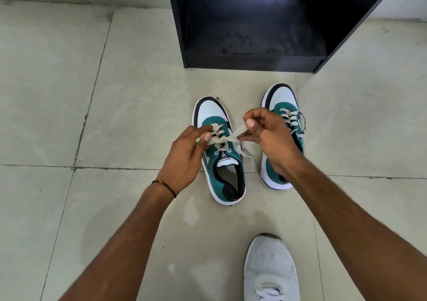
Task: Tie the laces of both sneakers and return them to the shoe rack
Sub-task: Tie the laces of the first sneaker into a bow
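Observation:
Two green, white and black sneakers stand side by side on the tiled floor, toes pointing away from me. Over the left sneaker my left hand pinches one end of its pale lace. My right hand pinches the other end, a flat strand pulled out to the right. The strands cross above the tongue. The right sneaker is partly hidden behind my right hand; its laces hang loose down its right side. The black shoe rack stands open just beyond the sneakers.
My own foot in a pale grey shoe rests on the floor at the bottom right. Grey floor tiles stretch to the left and right of the sneakers. A light wall runs behind the rack.

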